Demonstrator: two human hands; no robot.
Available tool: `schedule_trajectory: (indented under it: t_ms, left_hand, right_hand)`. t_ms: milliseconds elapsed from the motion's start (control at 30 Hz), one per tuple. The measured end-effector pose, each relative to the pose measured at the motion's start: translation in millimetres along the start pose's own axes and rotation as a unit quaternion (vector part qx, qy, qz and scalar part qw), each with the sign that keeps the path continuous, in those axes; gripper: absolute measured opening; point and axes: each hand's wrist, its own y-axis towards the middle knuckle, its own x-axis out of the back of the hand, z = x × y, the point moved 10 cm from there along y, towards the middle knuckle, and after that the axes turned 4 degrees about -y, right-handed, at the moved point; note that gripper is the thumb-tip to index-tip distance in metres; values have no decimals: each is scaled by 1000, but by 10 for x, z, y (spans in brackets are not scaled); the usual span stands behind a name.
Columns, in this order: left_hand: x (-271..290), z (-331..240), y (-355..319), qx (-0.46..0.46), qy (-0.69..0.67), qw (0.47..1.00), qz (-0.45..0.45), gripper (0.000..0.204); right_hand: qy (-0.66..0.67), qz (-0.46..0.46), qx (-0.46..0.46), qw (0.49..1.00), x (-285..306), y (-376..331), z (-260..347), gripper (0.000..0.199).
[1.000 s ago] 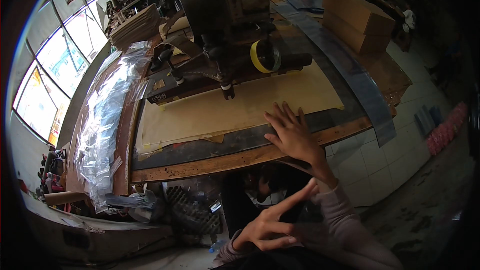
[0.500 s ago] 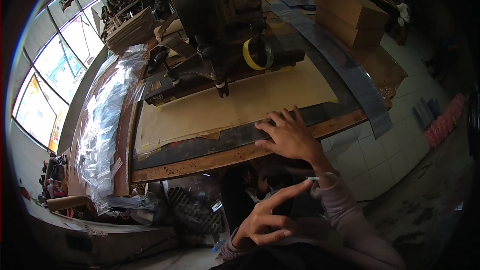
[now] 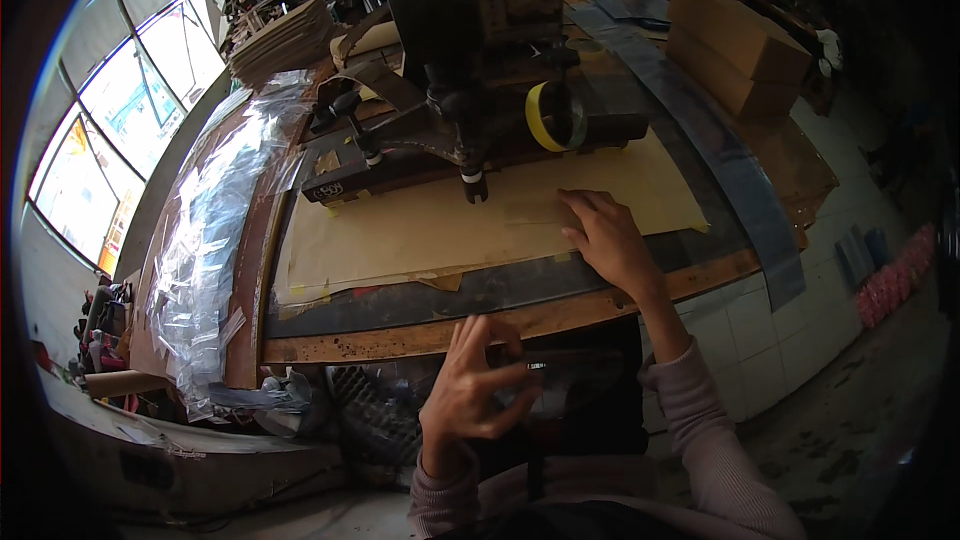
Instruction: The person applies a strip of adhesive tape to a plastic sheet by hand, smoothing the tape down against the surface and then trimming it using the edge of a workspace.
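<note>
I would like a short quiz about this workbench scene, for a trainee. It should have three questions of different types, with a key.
1. True or false: the right hand reaches over the paper.
2. Which is nearest to the windows? A) carton B) clear plastic C) black bar
3. Fill in the colour: the round roll near the bar has a ____ edge.

Key: 1. True. 2. B. 3. Yellow.

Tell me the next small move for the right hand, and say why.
Probably draw the right hand back slightly toward the wooden front edge: it reaches over the tan sheet, in front of the dark bar, while the left hand is well clear of that bar.
</note>
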Motion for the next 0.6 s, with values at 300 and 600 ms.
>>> schedule_trajectory:
  t_ms: [300, 600]
  left_hand:
    - [-297, 489, 273, 47, 112, 983, 137, 12]
    - [-308, 548, 338, 68, 115, 982, 133, 13]
  right_hand:
    - [-21, 42, -1, 999, -14, 24, 62, 49]
    - [-27, -24, -34, 999, 111, 3, 133, 22]
